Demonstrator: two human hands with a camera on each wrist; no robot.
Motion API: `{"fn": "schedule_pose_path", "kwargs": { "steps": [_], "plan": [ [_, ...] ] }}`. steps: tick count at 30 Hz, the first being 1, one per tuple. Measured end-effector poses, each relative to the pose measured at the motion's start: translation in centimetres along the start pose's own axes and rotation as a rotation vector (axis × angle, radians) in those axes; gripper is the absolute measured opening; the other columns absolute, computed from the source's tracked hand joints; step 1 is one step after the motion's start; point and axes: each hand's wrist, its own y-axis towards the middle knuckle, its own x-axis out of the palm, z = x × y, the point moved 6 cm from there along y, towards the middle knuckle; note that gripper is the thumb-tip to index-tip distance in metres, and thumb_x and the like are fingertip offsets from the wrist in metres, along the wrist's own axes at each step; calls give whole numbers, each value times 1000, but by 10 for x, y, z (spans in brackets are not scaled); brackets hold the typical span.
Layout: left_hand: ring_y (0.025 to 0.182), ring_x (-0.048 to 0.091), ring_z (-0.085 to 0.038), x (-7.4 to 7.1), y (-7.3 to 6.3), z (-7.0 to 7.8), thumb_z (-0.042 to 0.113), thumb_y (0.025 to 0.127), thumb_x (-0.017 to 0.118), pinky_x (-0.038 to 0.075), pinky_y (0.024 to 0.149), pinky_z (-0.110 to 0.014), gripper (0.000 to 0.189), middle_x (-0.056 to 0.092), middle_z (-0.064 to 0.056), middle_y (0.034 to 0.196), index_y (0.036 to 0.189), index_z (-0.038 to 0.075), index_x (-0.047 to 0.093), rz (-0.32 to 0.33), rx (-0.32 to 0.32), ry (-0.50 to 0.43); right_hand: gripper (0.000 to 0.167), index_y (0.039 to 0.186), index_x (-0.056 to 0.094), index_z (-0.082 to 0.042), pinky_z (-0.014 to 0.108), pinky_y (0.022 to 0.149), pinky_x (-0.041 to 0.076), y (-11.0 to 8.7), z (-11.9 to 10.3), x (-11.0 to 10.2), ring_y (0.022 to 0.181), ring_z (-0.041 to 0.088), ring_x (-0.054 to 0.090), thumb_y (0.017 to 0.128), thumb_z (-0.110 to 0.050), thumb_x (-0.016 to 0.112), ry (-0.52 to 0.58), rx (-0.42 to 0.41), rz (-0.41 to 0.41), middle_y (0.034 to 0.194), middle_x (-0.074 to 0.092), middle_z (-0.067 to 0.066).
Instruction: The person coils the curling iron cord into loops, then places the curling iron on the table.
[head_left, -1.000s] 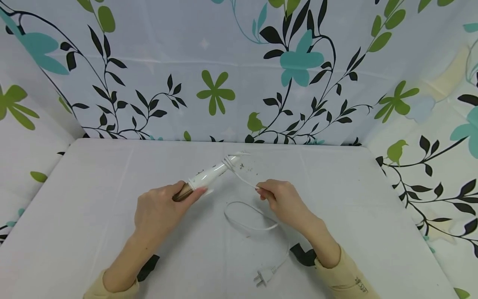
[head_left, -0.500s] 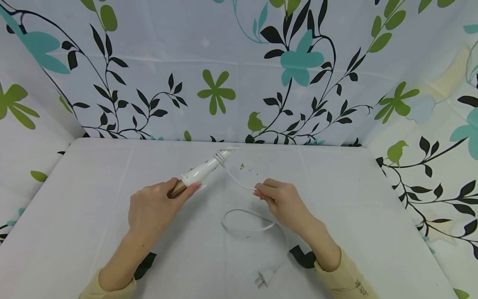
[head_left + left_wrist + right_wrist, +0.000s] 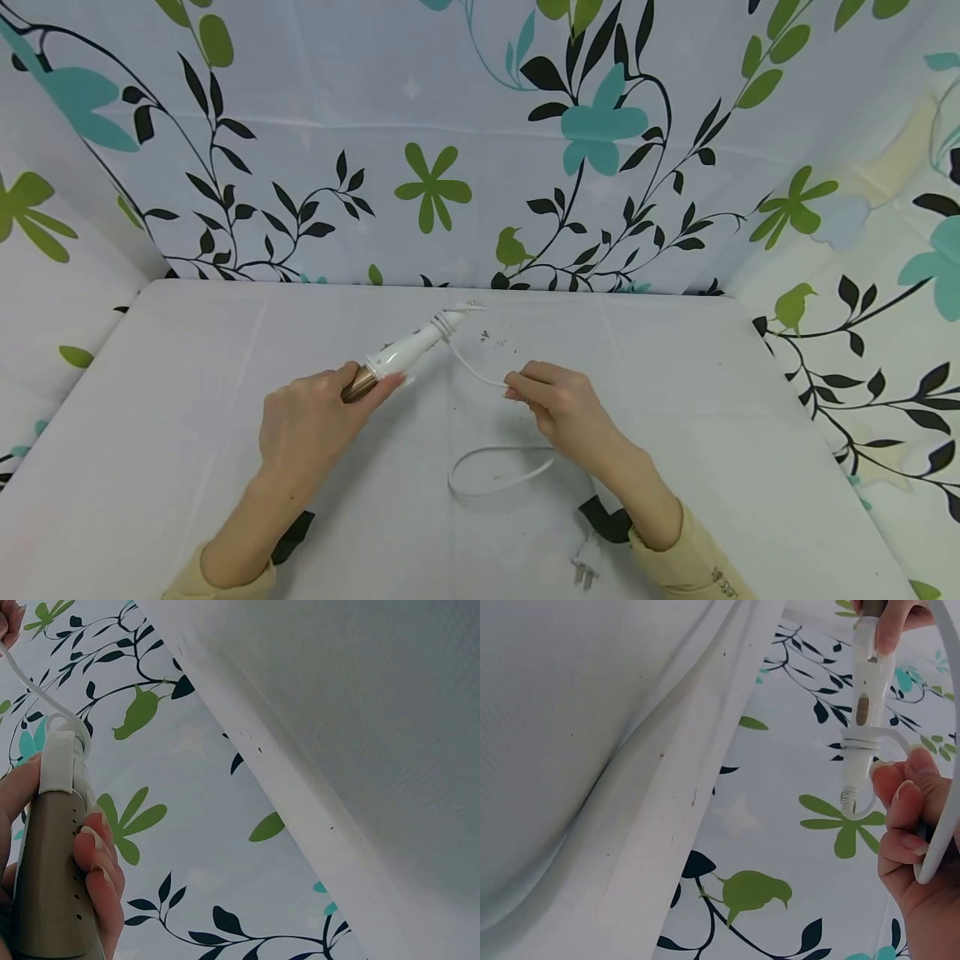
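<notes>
A white hair curling iron (image 3: 405, 352) with a bronze barrel (image 3: 58, 877) is held in my left hand (image 3: 306, 425). My fingers wrap the barrel, which shows small dark holes, and the thumb lies along it. The white handle points away to the upper right. Near its tapered tail, the white power cord (image 3: 861, 739) is wound around the handle in turns. My right hand (image 3: 573, 408) pinches the cord between thumb and fingers, a short way from the windings. Beyond that hand the cord drops into a loose loop (image 3: 450, 479) and ends in a two-pin plug (image 3: 587, 560).
A white cloth covers the table (image 3: 225, 350), with small dark specks (image 3: 484, 337) near its far edge. Behind and at both sides hangs a curtain (image 3: 435, 92) printed with leaves and birds. Black straps (image 3: 606, 521) show by both wrists.
The curling iron has shifted left and turned slightly in my left hand. My right hand still pinches the cord, slightly further left. The loop hangs lower, and the plug has swung right.
</notes>
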Motion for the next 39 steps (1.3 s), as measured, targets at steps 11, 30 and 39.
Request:
{"fn": "schedule_pose_path", "kwargs": {
  "steps": [11, 30, 39],
  "plan": [
    [41, 21, -8, 14, 1, -2, 75, 96, 20, 13, 40, -24, 76, 26, 5, 48, 57, 13, 41, -22, 51, 18, 35, 107, 72, 2, 19, 67, 52, -1, 10, 5, 74, 10, 64, 83, 24, 60, 117, 202, -210, 87, 68, 4],
    [42, 23, -11, 39, 29, -10, 73, 96, 20, 15, 40, -26, 74, 23, 5, 50, 59, 11, 39, -56, 152, 24, 6, 88, 78, -14, 30, 65, 37, 52, 34, -3, 67, 16, 51, 83, -10, 80, -150, 28, -287, 77, 75, -4],
    [40, 24, -10, 53, 35, -11, 71, 96, 17, 21, 37, -25, 84, 32, 2, 46, 64, 4, 58, -70, 237, 60, 15, 88, 75, -16, 33, 69, 28, 67, 49, 0, 69, 19, 43, 81, -4, 80, -295, -149, -224, 78, 75, -4]
  ]
}}
